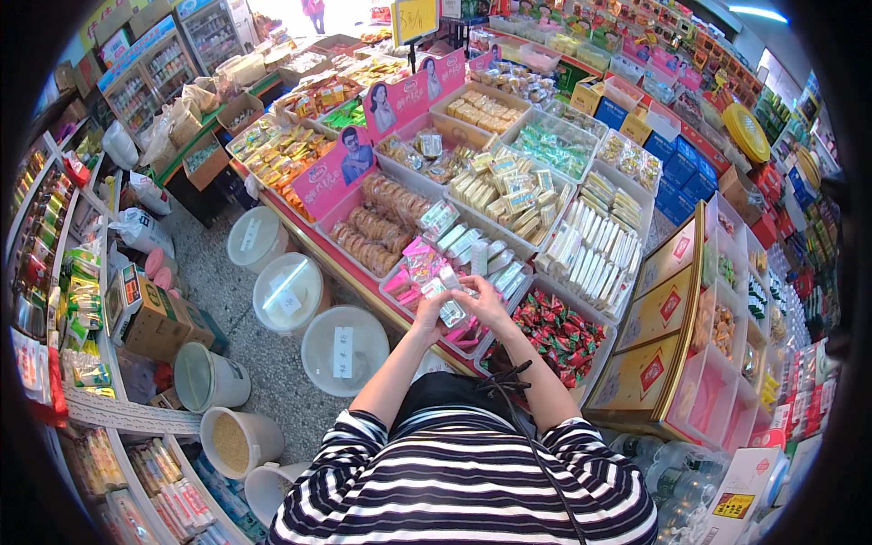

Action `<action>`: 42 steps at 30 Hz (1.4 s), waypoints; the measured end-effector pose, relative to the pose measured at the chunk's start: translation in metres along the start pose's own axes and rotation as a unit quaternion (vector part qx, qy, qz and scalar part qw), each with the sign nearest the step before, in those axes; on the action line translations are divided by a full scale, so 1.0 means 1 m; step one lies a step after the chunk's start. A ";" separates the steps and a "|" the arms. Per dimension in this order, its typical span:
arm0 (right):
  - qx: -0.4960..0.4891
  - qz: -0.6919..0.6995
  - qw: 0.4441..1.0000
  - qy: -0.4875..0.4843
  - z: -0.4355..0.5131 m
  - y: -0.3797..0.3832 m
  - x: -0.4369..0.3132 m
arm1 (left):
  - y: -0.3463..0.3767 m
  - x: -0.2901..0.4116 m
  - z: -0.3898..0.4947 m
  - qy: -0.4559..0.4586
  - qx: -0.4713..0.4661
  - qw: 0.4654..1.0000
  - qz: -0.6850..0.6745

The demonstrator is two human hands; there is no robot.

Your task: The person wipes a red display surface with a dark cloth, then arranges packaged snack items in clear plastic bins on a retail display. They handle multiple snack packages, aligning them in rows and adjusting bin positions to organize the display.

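Observation:
My left hand (430,319) grips a small white-and-green wrapped snack packet (452,313). My right hand (485,304) pinches at the same packet's upper side, its fingertips meeting the left thumb. Another pale packet (448,276) stands up just beyond the fingers; whether it is held, I cannot tell. Beneath the hands is a plastic bin with pink bags (407,289) and silvery-green wrapped packets (507,276). Bagged round biscuits (371,235) fill the bin at the left. Red-and-green wrapped sweets (555,330) lie near my right forearm, and rows of white wrapped bars (589,235) lie farther right.
Lidded white buckets (345,351) stand on the floor left of the display's wooden edge. An open bucket of grain (231,439) is lower left. Gold cartons (644,320) flank the right side. Pink printed dividers (334,170) rise between bins, and a yellow sign (415,19) stands behind.

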State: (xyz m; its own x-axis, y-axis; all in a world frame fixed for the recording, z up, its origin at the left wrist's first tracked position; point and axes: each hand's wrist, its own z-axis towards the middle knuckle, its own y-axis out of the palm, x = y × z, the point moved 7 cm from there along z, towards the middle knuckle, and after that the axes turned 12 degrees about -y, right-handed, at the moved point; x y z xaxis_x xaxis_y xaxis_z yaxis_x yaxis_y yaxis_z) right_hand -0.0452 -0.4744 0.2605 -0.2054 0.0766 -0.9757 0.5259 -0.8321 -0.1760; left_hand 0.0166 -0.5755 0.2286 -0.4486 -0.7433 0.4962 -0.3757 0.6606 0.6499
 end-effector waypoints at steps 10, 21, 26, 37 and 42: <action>0.003 -0.019 1.000 0.001 -0.005 0.010 0.055 | -0.021 0.006 0.010 0.097 0.061 0.986 0.123; 0.139 -0.268 0.953 -0.005 0.037 -0.046 0.048 | -0.052 -0.006 0.022 0.065 0.115 0.976 0.173; 0.073 -0.401 0.912 0.042 0.074 -0.051 0.039 | -0.049 -0.005 0.018 0.065 0.153 0.968 0.189; 0.138 -0.308 0.941 -0.007 0.011 -0.068 0.052 | -0.044 0.009 0.006 0.083 0.131 0.960 0.234; 0.158 -0.251 0.955 0.028 0.010 -0.073 0.060 | -0.022 0.040 0.021 0.183 0.142 0.931 0.283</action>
State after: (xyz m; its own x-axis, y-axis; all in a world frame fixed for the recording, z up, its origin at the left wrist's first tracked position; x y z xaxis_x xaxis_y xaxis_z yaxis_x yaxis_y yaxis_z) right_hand -0.1040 -0.4145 0.2163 -0.3160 0.5315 -0.7859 0.0950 -0.8064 -0.5836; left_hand -0.0097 -0.6176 0.2220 -0.3534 -0.2189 0.9095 -0.3856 0.9199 0.0715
